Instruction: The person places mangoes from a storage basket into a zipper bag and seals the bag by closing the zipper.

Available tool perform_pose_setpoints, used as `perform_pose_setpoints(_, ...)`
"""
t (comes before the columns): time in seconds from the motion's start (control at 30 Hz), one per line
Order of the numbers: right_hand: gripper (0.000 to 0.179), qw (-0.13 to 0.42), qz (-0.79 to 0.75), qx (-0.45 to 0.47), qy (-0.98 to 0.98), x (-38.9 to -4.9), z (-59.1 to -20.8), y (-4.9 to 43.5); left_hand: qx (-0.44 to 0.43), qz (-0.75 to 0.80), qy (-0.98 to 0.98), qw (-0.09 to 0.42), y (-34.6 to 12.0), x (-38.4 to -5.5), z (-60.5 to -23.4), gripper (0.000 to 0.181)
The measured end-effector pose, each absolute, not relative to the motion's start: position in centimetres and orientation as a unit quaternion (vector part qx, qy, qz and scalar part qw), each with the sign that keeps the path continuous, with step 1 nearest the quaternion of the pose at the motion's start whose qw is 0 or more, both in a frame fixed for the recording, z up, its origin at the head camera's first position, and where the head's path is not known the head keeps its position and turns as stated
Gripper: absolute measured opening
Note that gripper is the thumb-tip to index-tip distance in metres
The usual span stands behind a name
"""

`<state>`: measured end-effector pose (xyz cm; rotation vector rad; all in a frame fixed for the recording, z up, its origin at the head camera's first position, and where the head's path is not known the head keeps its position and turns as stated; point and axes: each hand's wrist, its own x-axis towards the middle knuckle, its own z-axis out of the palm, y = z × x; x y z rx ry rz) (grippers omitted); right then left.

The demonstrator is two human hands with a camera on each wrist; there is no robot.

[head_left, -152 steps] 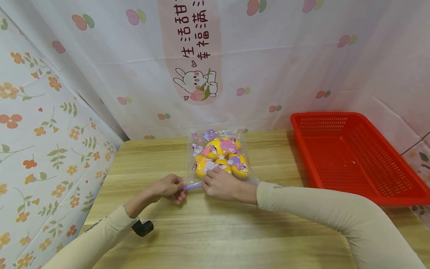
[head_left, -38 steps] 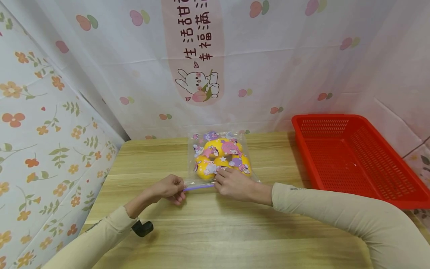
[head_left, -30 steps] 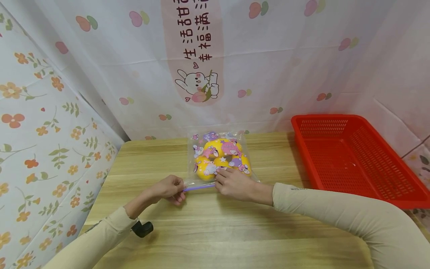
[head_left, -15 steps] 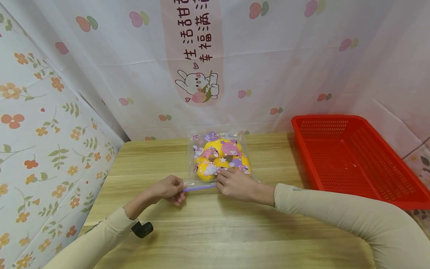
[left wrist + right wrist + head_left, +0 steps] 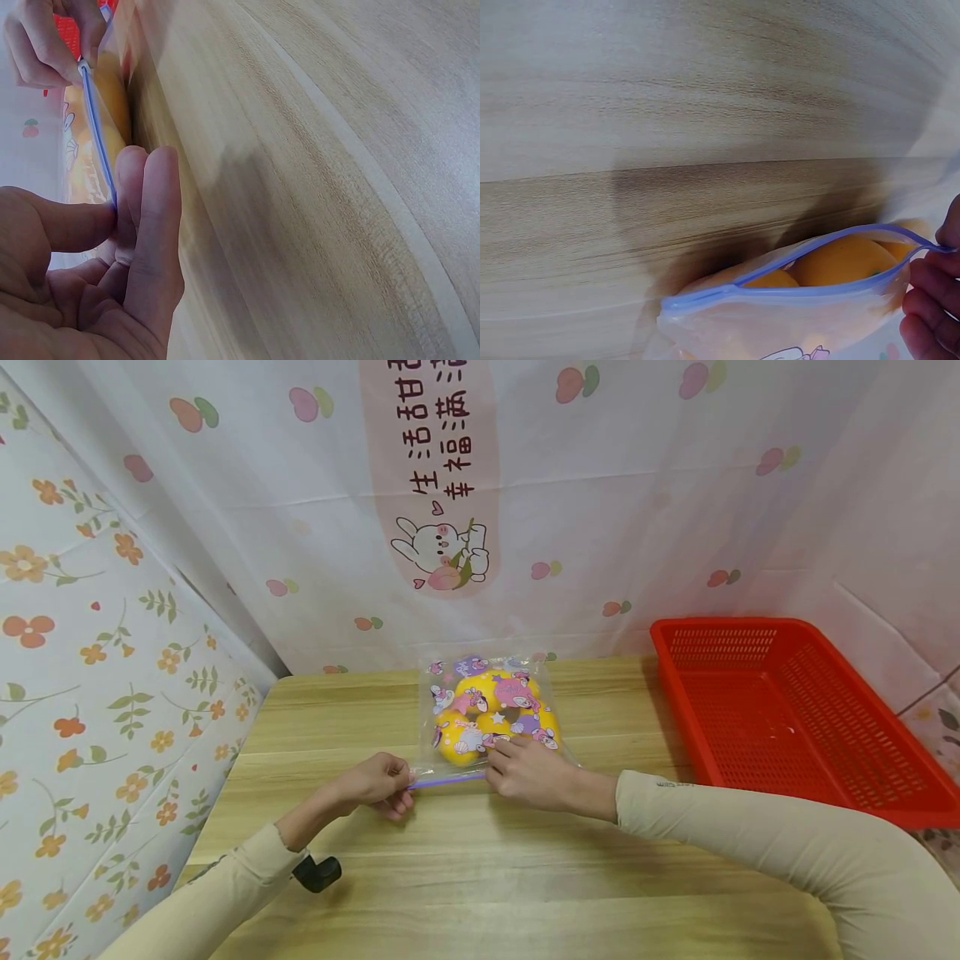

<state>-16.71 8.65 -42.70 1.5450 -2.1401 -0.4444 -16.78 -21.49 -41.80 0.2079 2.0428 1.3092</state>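
Observation:
A clear zip bag (image 5: 480,752) with pink and purple cartoon prints lies on the table, holding several round yellow-orange fruits (image 5: 844,259). Its purple zip strip (image 5: 447,781) runs along the near edge. My left hand (image 5: 377,782) pinches the left end of the strip between thumb and fingers. Farther right on the same edge, my right hand (image 5: 528,772) pinches the zip; a small whitish piece (image 5: 84,67) shows at its fingertips in the left wrist view. On the right hand's far side the bag's mouth gapes, baring fruit in the right wrist view.
A red plastic basket (image 5: 787,727) with slotted walls stands on the right of the wooden table (image 5: 480,885). A black object (image 5: 318,872) sticks out by the left wrist. Patterned cloth (image 5: 300,527) hangs behind and at the sides.
Compared with about five seconds ago, my right hand has slid rightward along the zip, and more purple strip shows between the hands. My left hand stays at the left end.

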Motion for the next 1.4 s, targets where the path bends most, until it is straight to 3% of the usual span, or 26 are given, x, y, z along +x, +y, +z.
perform_pose_setpoints(1.4,0.011,0.227,-0.155,0.566,-0.777,-16.8,-43.3,10.1,0.069,0.498,0.794,0.342,-21.6,-16.8,-42.1,0.026)
